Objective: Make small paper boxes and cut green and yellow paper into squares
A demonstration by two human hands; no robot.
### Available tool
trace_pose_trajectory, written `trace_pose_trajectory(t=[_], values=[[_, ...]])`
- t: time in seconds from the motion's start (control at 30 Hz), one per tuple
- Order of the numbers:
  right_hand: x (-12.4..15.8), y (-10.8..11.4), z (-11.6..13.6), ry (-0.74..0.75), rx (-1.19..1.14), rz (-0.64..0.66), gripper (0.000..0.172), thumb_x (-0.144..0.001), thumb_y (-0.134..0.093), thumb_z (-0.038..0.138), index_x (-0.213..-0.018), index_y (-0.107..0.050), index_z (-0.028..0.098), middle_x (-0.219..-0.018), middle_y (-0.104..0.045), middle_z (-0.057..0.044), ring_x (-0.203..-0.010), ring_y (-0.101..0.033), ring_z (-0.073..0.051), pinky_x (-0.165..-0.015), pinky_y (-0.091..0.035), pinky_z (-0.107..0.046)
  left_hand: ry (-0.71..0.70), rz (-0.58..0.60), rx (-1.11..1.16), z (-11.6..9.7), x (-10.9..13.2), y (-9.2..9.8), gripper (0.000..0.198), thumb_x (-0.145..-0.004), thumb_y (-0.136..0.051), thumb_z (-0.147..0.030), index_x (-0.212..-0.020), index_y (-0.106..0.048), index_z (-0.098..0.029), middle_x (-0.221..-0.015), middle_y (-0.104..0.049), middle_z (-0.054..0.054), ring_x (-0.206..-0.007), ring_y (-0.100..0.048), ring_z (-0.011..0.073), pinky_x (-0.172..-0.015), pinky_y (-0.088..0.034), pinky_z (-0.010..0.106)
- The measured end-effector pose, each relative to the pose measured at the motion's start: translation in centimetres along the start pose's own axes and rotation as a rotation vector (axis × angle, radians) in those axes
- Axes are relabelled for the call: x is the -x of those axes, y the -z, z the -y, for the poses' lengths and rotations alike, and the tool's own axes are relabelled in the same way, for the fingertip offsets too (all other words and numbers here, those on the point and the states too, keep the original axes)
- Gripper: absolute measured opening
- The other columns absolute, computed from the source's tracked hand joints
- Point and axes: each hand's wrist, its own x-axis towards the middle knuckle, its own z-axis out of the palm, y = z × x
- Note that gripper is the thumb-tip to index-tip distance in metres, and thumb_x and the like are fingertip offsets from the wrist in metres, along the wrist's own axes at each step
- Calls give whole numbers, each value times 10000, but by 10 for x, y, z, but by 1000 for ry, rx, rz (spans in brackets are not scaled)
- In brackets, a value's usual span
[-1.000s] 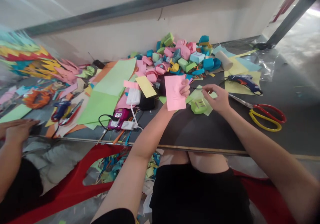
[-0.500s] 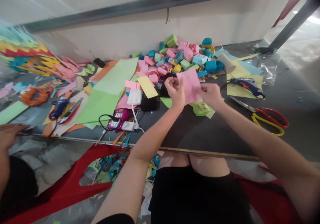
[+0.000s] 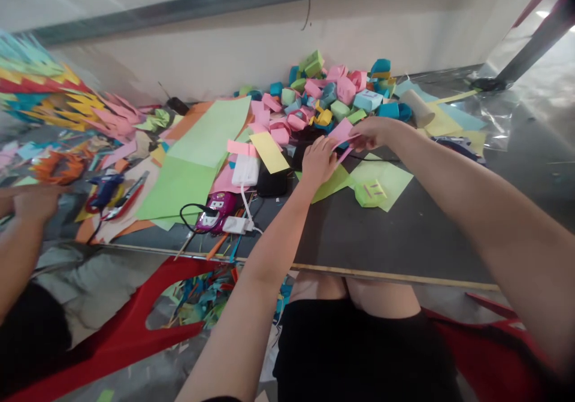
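Note:
Between my two hands is a piece of pink paper (image 3: 341, 130), now bent over so that two layers show. My left hand (image 3: 318, 161) grips its left side, fingers closed over the paper. At the paper's right edge my right hand (image 3: 372, 133) pinches it. Just below them on the table lie a pale green sheet (image 3: 399, 180) and a small folded green paper piece (image 3: 371, 193) with dark marks. Behind the hands rises a heap of small folded paper pieces (image 3: 345, 90) in pink, blue, green and yellow.
Left of my hands are green sheets (image 3: 179, 189), a yellow strip (image 3: 270, 152), a white power adapter (image 3: 245, 169) and a purple power strip (image 3: 220, 207). A glue gun (image 3: 105, 191) lies farther left, near another person's hand (image 3: 38, 201). My right forearm partly covers another glue gun (image 3: 458, 145).
The pink paper was held up flat; now it is bent over and lower. My right hand has moved up beside it. The scissors at right are no longer visible. The other person's hand has shifted.

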Motion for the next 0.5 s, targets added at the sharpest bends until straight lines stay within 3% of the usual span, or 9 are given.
trace_pose_trajectory(t=[0.07,0.17,0.3,0.4,0.5], values=[[1,-3,7,-193,-112,187,210,-975,-667,227,-769,-650,191,-708,-694,-69,-666,-715,-177,-459,-356,-202,-35,49,-30,-1,1,2,447,-1037,-448,-252,-1469,-557,-208,-1564,-588,100,-1548,-434,265,-1229,-393,456],[-1,-5,12,-252,-190,242,278,-977,-638,162,-703,-597,187,-680,-668,-39,-626,-678,-126,-446,-316,-175,-26,75,-60,-2,0,3,481,-1038,-478,-279,-1511,-514,-201,-1573,-579,118,-1535,-449,262,-1228,-392,455],[-15,-10,13,-193,-141,260,291,-953,-688,166,-671,-620,185,-689,-697,-50,-644,-697,-145,-472,-364,-188,37,84,-35,-1,-4,-1,406,-1038,-462,-221,-1427,-578,-206,-1473,-652,141,-1443,-546,263,-1207,-414,455],[-29,-17,9,-66,-88,263,323,-987,-668,245,-667,-667,195,-708,-720,-80,-653,-714,-181,-486,-425,-239,42,52,32,0,-5,-7,346,-1015,-496,-213,-1334,-628,-188,-1400,-684,175,-1399,-583,295,-1204,-410,475],[-39,-22,4,-25,-20,286,334,-989,-673,349,-687,-693,209,-722,-729,-96,-687,-737,-222,-518,-483,-292,27,21,74,2,-4,-10,380,-1001,-504,-222,-1366,-600,-179,-1428,-662,192,-1396,-585,314,-1205,-404,492]])
